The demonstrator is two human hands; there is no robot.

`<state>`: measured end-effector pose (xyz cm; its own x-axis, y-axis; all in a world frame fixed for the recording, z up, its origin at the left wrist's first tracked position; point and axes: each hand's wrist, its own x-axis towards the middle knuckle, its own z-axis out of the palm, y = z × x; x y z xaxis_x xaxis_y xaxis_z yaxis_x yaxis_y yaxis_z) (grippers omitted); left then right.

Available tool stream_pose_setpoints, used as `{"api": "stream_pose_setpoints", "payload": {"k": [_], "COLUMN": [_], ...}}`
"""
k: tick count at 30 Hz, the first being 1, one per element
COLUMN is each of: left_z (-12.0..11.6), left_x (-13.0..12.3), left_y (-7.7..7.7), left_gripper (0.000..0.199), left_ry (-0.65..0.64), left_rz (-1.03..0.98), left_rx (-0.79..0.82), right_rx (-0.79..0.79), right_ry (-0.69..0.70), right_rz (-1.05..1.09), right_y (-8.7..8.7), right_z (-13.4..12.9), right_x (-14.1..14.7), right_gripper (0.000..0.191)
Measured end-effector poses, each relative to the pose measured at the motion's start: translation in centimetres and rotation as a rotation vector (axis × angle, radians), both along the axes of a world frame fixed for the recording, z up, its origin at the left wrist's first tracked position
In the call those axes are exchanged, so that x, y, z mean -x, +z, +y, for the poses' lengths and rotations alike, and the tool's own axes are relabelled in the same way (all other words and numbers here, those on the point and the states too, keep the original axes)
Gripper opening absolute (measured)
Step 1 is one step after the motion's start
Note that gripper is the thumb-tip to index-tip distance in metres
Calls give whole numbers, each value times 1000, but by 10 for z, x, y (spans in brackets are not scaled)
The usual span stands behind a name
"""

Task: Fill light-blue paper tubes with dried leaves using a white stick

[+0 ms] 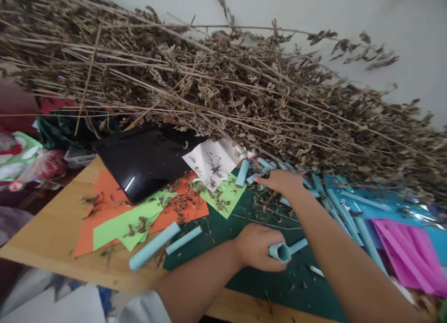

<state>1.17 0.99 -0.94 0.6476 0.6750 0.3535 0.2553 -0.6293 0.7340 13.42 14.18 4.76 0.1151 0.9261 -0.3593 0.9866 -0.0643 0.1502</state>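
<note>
My left hand [260,246] is closed around a light blue paper tube [280,252], whose open end faces me, above the dark green mat [223,234]. A thinner blue tube [298,245] lies just right of that fist. Farther back, my right hand [279,181] reaches into a group of short blue tubes, its fingertips at a small blue roll [253,178]; whether it grips the roll is unclear. A short wide tube [242,173] stands to the left of those fingertips. Two more tubes [154,246] [184,240] lie at the mat's left edge.
A large heap of dried leafy stalks [223,85] spans the back. Orange [104,197] and green paper [127,225], a white sheet [213,160] and a glossy black panel [146,160] lie left. Long blue tubes [344,211] and pink paper [408,253] lie right.
</note>
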Motion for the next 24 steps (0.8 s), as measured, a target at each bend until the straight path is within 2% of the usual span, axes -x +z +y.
{"api": "stream_pose_setpoints", "payload": {"k": [7,12,24], "left_z": [1,1,2], "left_x": [-1,-1,-1], "left_y": [-4,-5,0], "left_gripper": [18,16,11], "left_ry": [-2,-6,27], "left_rz": [2,-2,-20], "left_rx": [-12,-24,7], "right_rx": [-30,-53,-297], "right_ry": [127,119,41], "right_rz": [70,172,392], "right_y": [-9,-18,-9], "right_z": [-3,-2,-14], "right_x": [3,-3,-24], "right_gripper": [38,23,22]}}
